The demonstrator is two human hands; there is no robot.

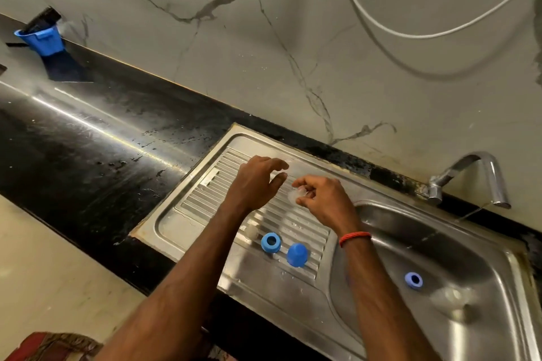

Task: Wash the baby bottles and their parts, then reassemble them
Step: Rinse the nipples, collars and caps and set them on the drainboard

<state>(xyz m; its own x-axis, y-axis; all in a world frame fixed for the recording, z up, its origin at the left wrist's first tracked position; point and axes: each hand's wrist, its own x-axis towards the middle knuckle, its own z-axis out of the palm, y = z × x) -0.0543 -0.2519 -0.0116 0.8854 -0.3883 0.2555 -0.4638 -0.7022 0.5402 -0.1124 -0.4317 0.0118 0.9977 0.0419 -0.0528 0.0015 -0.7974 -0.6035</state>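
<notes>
Head view. The left hand (258,182) hovers above the ribbed stainless-steel draining board (205,202), its fingers loosely curved and apart, holding nothing. The right hand (324,199) is just beside it, over the board's inner edge, with thumb and fingertips pinched on a small translucent bottle part (295,195). The exact form of that part cannot be made out. A red thread band (355,238) circles the right wrist.

On the near end of the draining board, between the two forearms, stand a blue plastic screw ring (271,242) and a blue domed plastic cap (297,254), close together but not touching. A pale, blurred item (251,230) lies just left of the ring.

In the steel sink basin (381,246) lies a clear plastic baby bottle (450,297) on its side, with a second blue ring (413,280) at its mouth end. Whether the ring is screwed on cannot be told. A thin stream of water falls from the curved chrome tap (472,174).

On the wet black stone counter (88,132), well away to the left, stands a blue plastic tub (42,38) containing a black brush (41,20). A white cable (410,35) loops across the marble-patterned wall (264,53).
</notes>
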